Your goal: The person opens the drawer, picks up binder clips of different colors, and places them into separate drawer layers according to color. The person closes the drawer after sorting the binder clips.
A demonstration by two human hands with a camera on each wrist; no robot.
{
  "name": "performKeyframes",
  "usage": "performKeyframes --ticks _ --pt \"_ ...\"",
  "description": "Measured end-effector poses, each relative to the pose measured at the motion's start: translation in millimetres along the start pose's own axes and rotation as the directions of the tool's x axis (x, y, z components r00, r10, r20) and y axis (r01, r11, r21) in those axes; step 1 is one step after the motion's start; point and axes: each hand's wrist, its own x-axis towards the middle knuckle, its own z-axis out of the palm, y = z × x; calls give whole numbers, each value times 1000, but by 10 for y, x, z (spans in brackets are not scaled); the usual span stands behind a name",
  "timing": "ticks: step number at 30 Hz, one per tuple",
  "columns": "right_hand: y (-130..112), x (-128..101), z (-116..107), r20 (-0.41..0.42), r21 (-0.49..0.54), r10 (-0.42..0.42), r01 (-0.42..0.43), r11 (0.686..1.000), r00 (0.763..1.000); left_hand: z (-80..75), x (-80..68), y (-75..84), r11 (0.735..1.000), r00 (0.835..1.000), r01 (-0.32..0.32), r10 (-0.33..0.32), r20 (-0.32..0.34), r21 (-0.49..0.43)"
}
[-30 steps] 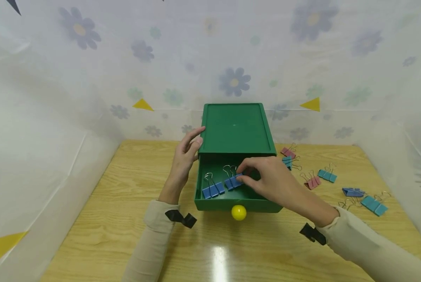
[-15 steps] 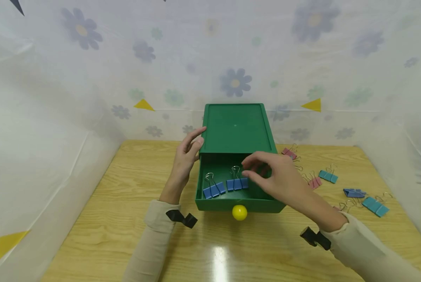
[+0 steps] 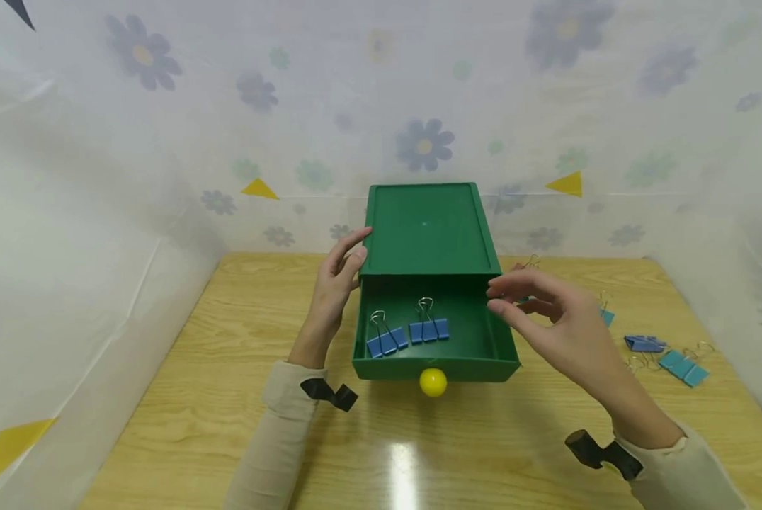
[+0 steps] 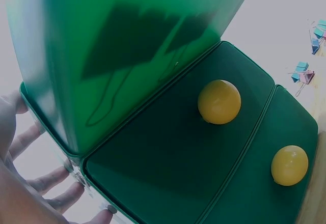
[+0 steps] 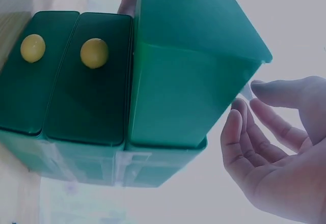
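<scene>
- My left hand [image 3: 336, 283] rests flat-fingered against the green drawer box [image 3: 427, 230], gripping nothing.
- Two blue binder clips [image 3: 406, 333] lie in the open top drawer [image 3: 483, 347]; the second was just released.
- My right hand [image 3: 559, 326], fingers relaxed and empty, has withdrawn toward the loose clips [image 3: 680, 365] on the table [image 3: 228, 397].
- No readable writing anywhere.

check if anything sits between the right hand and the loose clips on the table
Nothing visible does. The right hand hovers open just right of the open drawer, and the loose clips lie on bare table right of it; the hand itself hides a few.
</scene>
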Motion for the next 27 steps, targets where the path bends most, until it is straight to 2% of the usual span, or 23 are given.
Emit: performKeyframes --ticks 6,16,27 --pt "43 -112 -59 -28 7 21 -20 1000 999 -23 -8 1 1000 1000 -2 2 -1 5" --pt "180 -279 -150 -54 -23 -16 15 1000 998 -52 -30 16 1000 1000 6 -6 -8 8" --pt "566 -470 -360 -81 -54 65 -70 996 995 -54 -30 -4 1000 1000 2 -2 -6 12"
